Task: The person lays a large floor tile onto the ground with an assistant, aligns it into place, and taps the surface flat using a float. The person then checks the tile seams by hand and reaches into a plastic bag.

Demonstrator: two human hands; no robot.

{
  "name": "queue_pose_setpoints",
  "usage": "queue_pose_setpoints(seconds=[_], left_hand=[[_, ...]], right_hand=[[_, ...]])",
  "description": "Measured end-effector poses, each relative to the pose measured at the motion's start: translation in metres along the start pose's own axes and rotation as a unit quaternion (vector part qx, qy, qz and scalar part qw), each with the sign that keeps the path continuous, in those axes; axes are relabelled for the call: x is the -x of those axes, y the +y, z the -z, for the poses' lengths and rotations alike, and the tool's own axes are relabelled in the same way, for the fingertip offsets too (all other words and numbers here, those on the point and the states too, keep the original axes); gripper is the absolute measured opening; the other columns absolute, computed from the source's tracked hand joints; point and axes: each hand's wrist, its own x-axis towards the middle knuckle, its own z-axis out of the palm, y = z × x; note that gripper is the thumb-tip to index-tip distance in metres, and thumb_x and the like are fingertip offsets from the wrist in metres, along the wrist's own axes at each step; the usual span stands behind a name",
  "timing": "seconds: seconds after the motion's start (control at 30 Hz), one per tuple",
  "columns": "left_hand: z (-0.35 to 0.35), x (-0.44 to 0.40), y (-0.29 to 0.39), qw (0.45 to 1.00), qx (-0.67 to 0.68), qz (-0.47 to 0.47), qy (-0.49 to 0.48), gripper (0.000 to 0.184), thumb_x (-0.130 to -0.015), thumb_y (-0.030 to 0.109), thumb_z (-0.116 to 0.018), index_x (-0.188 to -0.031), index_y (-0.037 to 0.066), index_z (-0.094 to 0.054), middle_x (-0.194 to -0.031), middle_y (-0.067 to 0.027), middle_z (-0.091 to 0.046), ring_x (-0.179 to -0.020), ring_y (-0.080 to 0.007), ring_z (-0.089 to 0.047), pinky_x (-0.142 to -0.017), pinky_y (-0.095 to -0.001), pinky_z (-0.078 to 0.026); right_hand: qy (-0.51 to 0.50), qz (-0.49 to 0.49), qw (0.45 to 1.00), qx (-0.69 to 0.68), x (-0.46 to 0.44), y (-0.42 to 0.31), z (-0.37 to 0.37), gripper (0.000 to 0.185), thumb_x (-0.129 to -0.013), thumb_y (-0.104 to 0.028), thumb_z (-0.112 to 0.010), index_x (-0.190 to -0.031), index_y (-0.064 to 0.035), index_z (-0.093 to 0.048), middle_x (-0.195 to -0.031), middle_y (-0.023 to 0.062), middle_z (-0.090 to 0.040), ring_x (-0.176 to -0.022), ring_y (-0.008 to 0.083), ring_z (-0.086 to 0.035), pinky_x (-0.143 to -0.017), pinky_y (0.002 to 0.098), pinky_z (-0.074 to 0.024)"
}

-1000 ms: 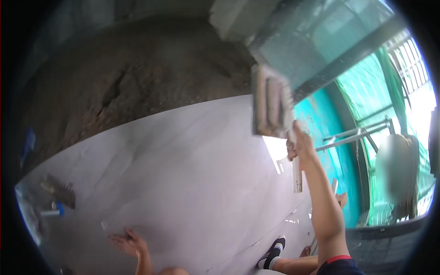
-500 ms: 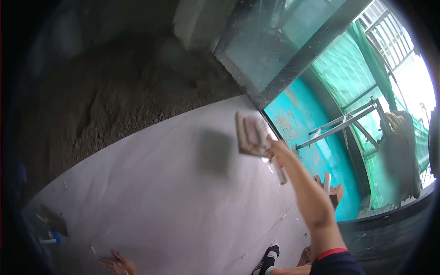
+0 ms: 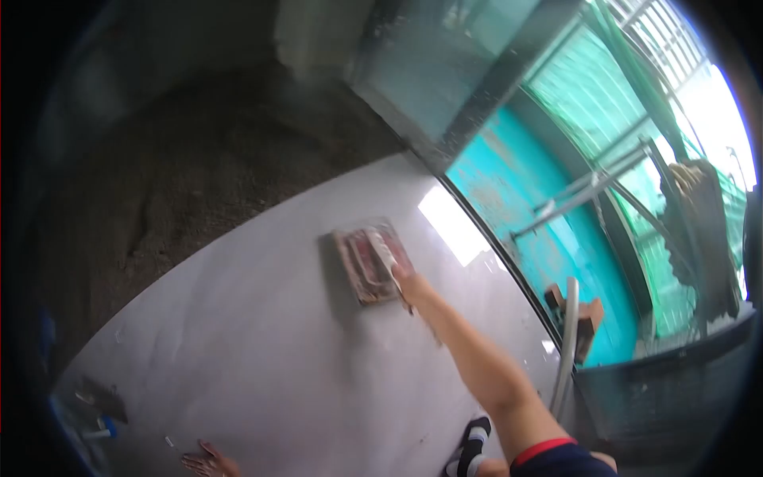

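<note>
A large pale grey, glossy tile (image 3: 262,334) spans the floor in front of me. My right hand (image 3: 408,285) is closed around the handle of a rectangular float-like block (image 3: 369,262), slightly blurred. The block is low over the middle of the tile, its shadow close along its left side; whether it touches I cannot tell. Near the bottom edge my left hand (image 3: 211,462) shows only in part, fingers apart, at the tile's surface and holding nothing.
Rough dark mortar (image 3: 183,159) borders the tile's curved-looking far edge. On the right are a turquoise floor (image 3: 517,183), a metal frame (image 3: 596,187) and brown blocks (image 3: 588,318). A tool with a blue part (image 3: 107,427) lies at lower left. A socked foot (image 3: 474,441) is below.
My right hand has brought the block left and down, from near the tile's right edge to its middle. The block's shadow now lies close beside it. My left hand stays low at the left.
</note>
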Motion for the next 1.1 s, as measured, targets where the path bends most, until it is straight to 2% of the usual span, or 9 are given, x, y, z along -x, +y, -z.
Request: queue_pose_setpoints(seconds=[0.13,0.33,0.43,0.53,0.57,0.77,0.93,1.0,1.1], left_hand=[[-0.009,-0.004,-0.009,1.0,-0.007,-0.006,-0.017,0.093,-0.093,0.06,-0.044,-0.14,-0.02,-0.03,-0.146,-0.0384,-0.033,-0.137,-0.0502,-0.032,-0.115,-0.0545,-0.023],[-0.035,-0.004,-0.017,0.999,-0.001,-0.026,0.026,0.09,-0.093,0.057,-0.047,-0.137,-0.02,-0.036,-0.14,-0.0391,-0.04,-0.135,-0.051,-0.036,-0.113,-0.0548,-0.028],[-0.029,-0.007,-0.019,0.998,-0.013,-0.037,0.055,0.09,-0.092,0.058,-0.049,-0.136,-0.02,-0.038,-0.137,-0.0399,-0.042,-0.133,-0.052,-0.038,-0.111,-0.0558,-0.031],[0.003,-0.006,-0.007,0.848,-0.293,-0.304,0.321,0.089,-0.091,0.058,-0.051,-0.131,-0.021,-0.043,-0.13,-0.0424,-0.047,-0.123,-0.0546,-0.047,-0.104,-0.0572,-0.039],[0.004,-0.003,-0.025,0.686,-0.423,-0.428,0.409,0.089,-0.091,0.058,-0.051,-0.13,-0.021,-0.044,-0.128,-0.0431,-0.048,-0.12,-0.0552,-0.05,-0.102,-0.0574,-0.042],[-0.105,-0.032,-0.06,0.813,-0.299,-0.369,0.336,0.088,-0.092,0.059,-0.049,-0.131,-0.019,-0.044,-0.13,-0.0409,-0.048,-0.122,-0.0532,-0.049,-0.102,-0.0577,-0.041],[-0.092,-0.028,-0.053,0.909,-0.212,-0.273,0.23,0.087,-0.092,0.06,-0.047,-0.133,-0.018,-0.045,-0.133,-0.0387,-0.048,-0.125,-0.0513,-0.047,-0.103,-0.0579,-0.04],[-0.086,-0.033,-0.051,0.939,-0.174,-0.227,0.189,0.087,-0.093,0.06,-0.046,-0.133,-0.017,-0.045,-0.134,-0.0378,-0.047,-0.126,-0.0505,-0.047,-0.103,-0.0581,-0.04],[-0.122,-0.045,-0.079,0.975,-0.109,-0.146,0.123,0.087,-0.093,0.061,-0.045,-0.134,-0.016,-0.045,-0.135,-0.0365,-0.047,-0.127,-0.0493,-0.046,-0.103,-0.0582,-0.039]], right_hand=[[-0.043,-0.028,0.998,0.036,0.069,-0.074,0.079,0.068,-0.099,-0.057,-0.042,-0.066,0.0007,-0.056,-0.057,0.0095,-0.055,-0.056,0.0196,-0.056,-0.056,0.0394,-0.0437],[0.271,0.194,0.943,-0.025,0.112,0.012,0.091,0.064,-0.101,-0.054,-0.039,-0.071,0.0001,-0.054,-0.056,0.0079,-0.051,-0.054,0.0212,-0.049,-0.054,0.0379,-0.0412],[0.19,-0.021,0.977,0.093,0.12,0.132,0.02,0.07,-0.099,-0.057,-0.036,-0.088,0.0047,-0.067,-0.086,0.0302,-0.067,-0.093,0.0499,-0.063,-0.081,0.053,-0.0444],[0.086,-0.15,0.985,0.019,0.116,0.161,0.025,0.072,-0.096,-0.064,-0.04,-0.087,0.0026,-0.067,-0.068,0.0181,-0.063,-0.063,0.0334,-0.063,-0.058,0.0437,-0.048],[0.038,-0.174,0.984,-0.025,0.12,0.15,0.045,0.072,-0.095,-0.064,-0.04,-0.087,0.0017,-0.067,-0.065,0.0151,-0.061,-0.057,0.0287,-0.061,-0.052,0.0412,-0.0474],[0.116,-0.102,0.983,-0.099,0.159,0.035,0.176,0.069,-0.098,-0.064,-0.037,-0.081,-0.0014,-0.06,-0.062,0.0061,-0.053,-0.048,0.0151,-0.05,-0.043,0.0336,-0.0401],[0.323,0.066,0.944,-0.021,0.145,0.135,0.139,0.07,-0.101,-0.059,-0.029,-0.077,-0.0002,-0.057,-0.065,0.0114,-0.058,-0.051,0.025,-0.052,-0.05,0.0398,-0.0426],[0.341,-0.087,0.935,0.048,0.148,0.197,0.066,0.073,-0.099,-0.058,-0.033,-0.079,0.0049,-0.065,-0.075,0.0263,-0.066,-0.076,0.0464,-0.063,-0.075,0.0503,-0.0485],[0.151,-0.249,0.956,-0.036,0.165,0.211,0.056,0.081,-0.096,-0.067,-0.03,-0.091,0.0053,-0.067,-0.073,0.0206,-0.064,-0.067,0.0348,-0.064,-0.065,0.0471,-0.0503]])
